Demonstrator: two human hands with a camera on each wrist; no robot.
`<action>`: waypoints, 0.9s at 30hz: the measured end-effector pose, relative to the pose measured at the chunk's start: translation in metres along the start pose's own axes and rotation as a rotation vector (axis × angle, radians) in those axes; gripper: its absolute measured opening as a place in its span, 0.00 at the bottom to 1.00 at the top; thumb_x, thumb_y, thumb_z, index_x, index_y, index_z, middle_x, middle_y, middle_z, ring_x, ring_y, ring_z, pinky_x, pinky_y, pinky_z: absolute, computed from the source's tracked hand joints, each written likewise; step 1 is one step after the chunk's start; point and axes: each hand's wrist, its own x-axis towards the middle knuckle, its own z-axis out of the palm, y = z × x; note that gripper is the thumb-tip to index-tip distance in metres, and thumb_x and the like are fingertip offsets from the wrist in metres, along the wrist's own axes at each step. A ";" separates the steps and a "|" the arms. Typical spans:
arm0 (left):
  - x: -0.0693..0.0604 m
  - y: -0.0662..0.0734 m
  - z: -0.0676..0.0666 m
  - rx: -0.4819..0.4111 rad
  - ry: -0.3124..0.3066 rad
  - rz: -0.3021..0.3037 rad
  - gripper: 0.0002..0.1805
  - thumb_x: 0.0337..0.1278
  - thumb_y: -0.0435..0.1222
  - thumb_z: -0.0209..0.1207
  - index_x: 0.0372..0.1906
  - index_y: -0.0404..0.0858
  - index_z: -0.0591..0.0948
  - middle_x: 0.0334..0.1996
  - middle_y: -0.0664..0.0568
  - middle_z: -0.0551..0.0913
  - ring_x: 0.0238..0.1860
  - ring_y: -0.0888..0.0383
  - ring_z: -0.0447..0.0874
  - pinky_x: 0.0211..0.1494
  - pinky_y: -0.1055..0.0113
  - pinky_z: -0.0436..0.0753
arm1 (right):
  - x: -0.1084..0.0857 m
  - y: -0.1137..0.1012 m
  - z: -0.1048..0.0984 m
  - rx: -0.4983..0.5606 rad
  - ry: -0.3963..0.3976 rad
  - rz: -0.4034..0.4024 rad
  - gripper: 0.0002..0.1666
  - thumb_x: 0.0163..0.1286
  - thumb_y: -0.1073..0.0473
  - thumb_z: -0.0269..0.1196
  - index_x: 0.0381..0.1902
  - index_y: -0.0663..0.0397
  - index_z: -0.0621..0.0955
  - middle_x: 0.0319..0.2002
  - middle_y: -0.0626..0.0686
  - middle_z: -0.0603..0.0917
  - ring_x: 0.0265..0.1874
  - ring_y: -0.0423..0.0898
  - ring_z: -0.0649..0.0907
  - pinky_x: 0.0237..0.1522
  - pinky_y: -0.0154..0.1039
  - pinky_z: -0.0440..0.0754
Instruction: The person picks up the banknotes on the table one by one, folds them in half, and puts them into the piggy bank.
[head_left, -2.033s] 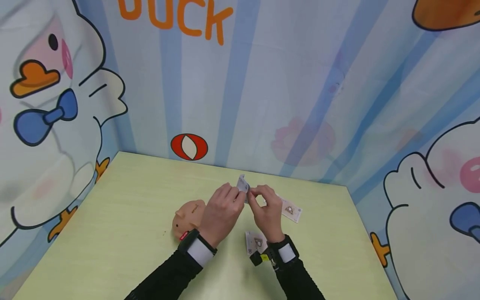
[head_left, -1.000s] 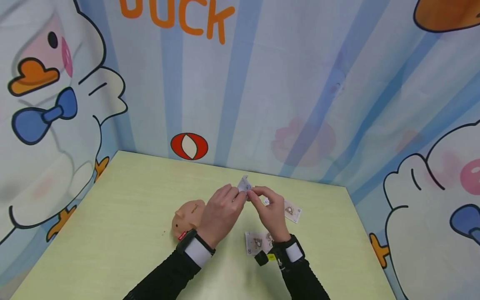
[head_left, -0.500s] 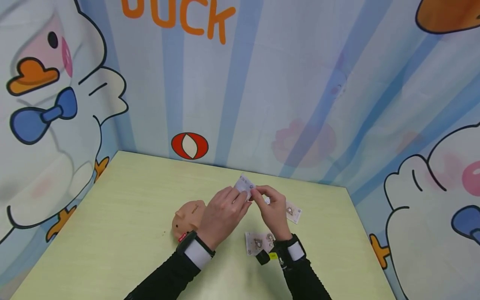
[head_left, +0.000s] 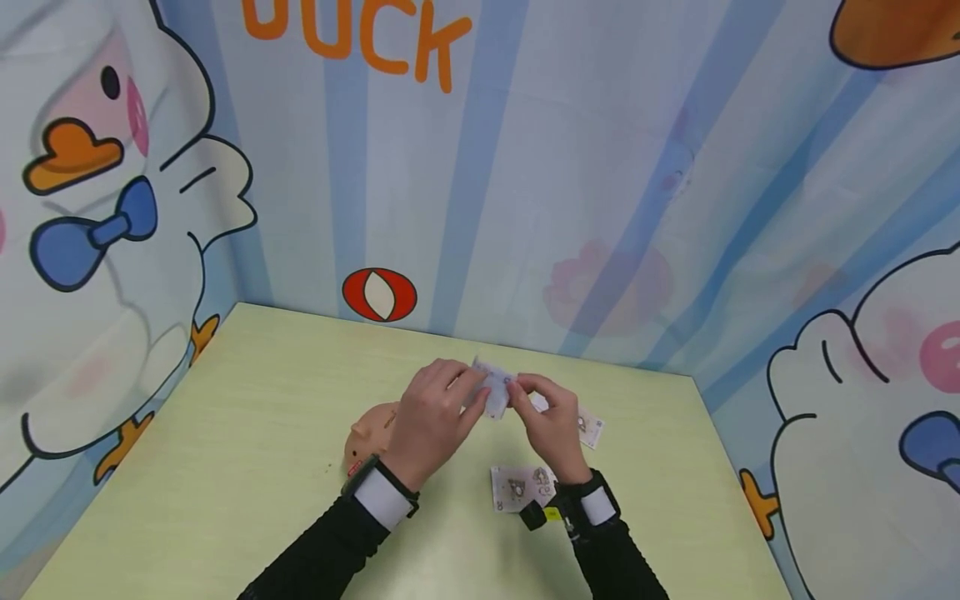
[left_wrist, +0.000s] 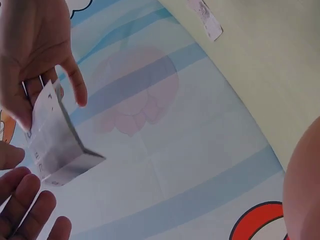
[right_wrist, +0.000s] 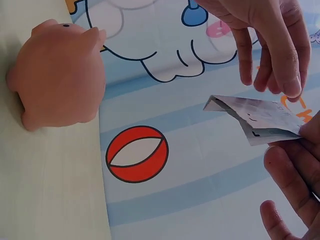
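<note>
My right hand [head_left: 552, 425] pinches a creased paper banknote [head_left: 497, 402] above the table, between thumb and fingers. In the right wrist view the note [right_wrist: 262, 115] shows a bent edge, folded over along its length. My left hand [head_left: 435, 417] is beside the note, its fingers loosely bent. The right wrist view shows a gap between the left hand [right_wrist: 272, 45] and the note. A pink piggy bank [head_left: 369, 435] stands on the table, partly hidden behind the left hand. The right wrist view shows the piggy bank [right_wrist: 57, 75] whole.
Another banknote [head_left: 513, 490] lies flat near the right wrist, partly covered by the camera strapped there. Farther right a banknote [head_left: 592, 428] lies partly behind the right hand. The pale yellow table [head_left: 262, 433] meets a duck-patterned curtain [head_left: 495, 208] at its back edge.
My left fingers have loosened from the banknote and drawn left. The note, in the right hand, has turned and more of its face shows. The right hand has shifted slightly right.
</note>
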 end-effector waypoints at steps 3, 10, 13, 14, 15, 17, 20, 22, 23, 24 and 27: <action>0.004 -0.004 -0.001 -0.061 -0.015 -0.010 0.17 0.58 0.36 0.78 0.51 0.39 0.89 0.43 0.47 0.86 0.46 0.49 0.86 0.50 0.54 0.88 | -0.001 -0.001 -0.003 -0.022 -0.028 -0.052 0.09 0.70 0.79 0.65 0.39 0.65 0.89 0.32 0.59 0.89 0.33 0.46 0.85 0.42 0.32 0.80; 0.011 -0.010 -0.003 -0.238 -0.100 -0.073 0.14 0.63 0.36 0.74 0.52 0.40 0.90 0.49 0.46 0.85 0.53 0.46 0.83 0.58 0.50 0.84 | -0.003 -0.009 -0.010 -0.050 -0.084 -0.118 0.11 0.67 0.78 0.68 0.40 0.60 0.89 0.33 0.55 0.90 0.33 0.48 0.86 0.47 0.37 0.82; 0.013 -0.010 -0.005 -0.310 -0.139 -0.084 0.11 0.64 0.36 0.74 0.50 0.40 0.90 0.48 0.47 0.86 0.54 0.47 0.82 0.60 0.49 0.83 | -0.003 -0.011 -0.013 -0.056 -0.093 -0.138 0.09 0.69 0.76 0.69 0.41 0.60 0.89 0.33 0.54 0.90 0.36 0.49 0.87 0.52 0.36 0.83; 0.014 -0.009 -0.006 -0.330 -0.152 -0.088 0.10 0.65 0.36 0.73 0.48 0.40 0.90 0.47 0.48 0.87 0.53 0.47 0.82 0.59 0.49 0.83 | -0.003 -0.012 -0.013 -0.052 -0.095 -0.143 0.06 0.70 0.74 0.69 0.41 0.61 0.89 0.33 0.54 0.90 0.36 0.50 0.88 0.54 0.37 0.83; 0.014 -0.009 -0.007 -0.348 -0.166 -0.094 0.09 0.66 0.35 0.73 0.47 0.40 0.90 0.45 0.48 0.87 0.52 0.48 0.82 0.59 0.49 0.83 | -0.003 -0.012 -0.013 -0.049 -0.098 -0.150 0.05 0.72 0.72 0.68 0.42 0.62 0.89 0.33 0.54 0.91 0.38 0.51 0.88 0.56 0.37 0.83; 0.015 -0.009 -0.008 -0.374 -0.191 -0.109 0.06 0.67 0.36 0.72 0.45 0.40 0.90 0.42 0.50 0.87 0.51 0.49 0.82 0.57 0.51 0.82 | -0.003 -0.012 -0.013 -0.045 -0.105 -0.160 0.04 0.74 0.69 0.68 0.42 0.63 0.89 0.33 0.53 0.91 0.39 0.52 0.89 0.58 0.39 0.83; 0.015 -0.009 -0.010 -0.398 -0.220 -0.137 0.03 0.67 0.35 0.72 0.42 0.40 0.90 0.39 0.52 0.87 0.47 0.51 0.81 0.53 0.54 0.82 | -0.002 -0.012 -0.013 -0.046 -0.115 -0.164 0.05 0.75 0.67 0.68 0.41 0.64 0.89 0.31 0.53 0.91 0.39 0.53 0.89 0.60 0.46 0.84; 0.016 -0.009 -0.010 -0.406 -0.236 -0.147 0.03 0.67 0.34 0.71 0.41 0.40 0.89 0.37 0.52 0.87 0.45 0.52 0.80 0.51 0.55 0.81 | -0.002 -0.011 -0.012 -0.057 -0.120 -0.167 0.05 0.75 0.67 0.68 0.41 0.63 0.89 0.31 0.52 0.91 0.40 0.53 0.90 0.61 0.51 0.84; 0.016 -0.009 -0.011 -0.410 -0.242 -0.149 0.02 0.67 0.34 0.71 0.40 0.40 0.89 0.37 0.53 0.87 0.44 0.53 0.80 0.49 0.56 0.81 | -0.002 -0.011 -0.012 -0.066 -0.122 -0.171 0.05 0.75 0.67 0.68 0.40 0.63 0.89 0.31 0.52 0.91 0.40 0.53 0.90 0.61 0.54 0.84; 0.016 -0.009 -0.011 -0.409 -0.249 -0.150 0.02 0.67 0.34 0.71 0.40 0.40 0.89 0.36 0.53 0.87 0.44 0.53 0.80 0.48 0.57 0.81 | -0.001 -0.011 -0.012 -0.079 -0.121 -0.179 0.05 0.75 0.66 0.68 0.40 0.63 0.89 0.31 0.52 0.91 0.40 0.53 0.90 0.61 0.56 0.83; 0.016 -0.009 -0.012 -0.403 -0.264 -0.147 0.03 0.68 0.34 0.71 0.39 0.39 0.89 0.34 0.53 0.87 0.42 0.52 0.80 0.46 0.58 0.81 | -0.001 -0.010 -0.012 -0.135 -0.126 -0.211 0.06 0.75 0.65 0.68 0.39 0.62 0.89 0.32 0.52 0.91 0.39 0.52 0.89 0.60 0.58 0.83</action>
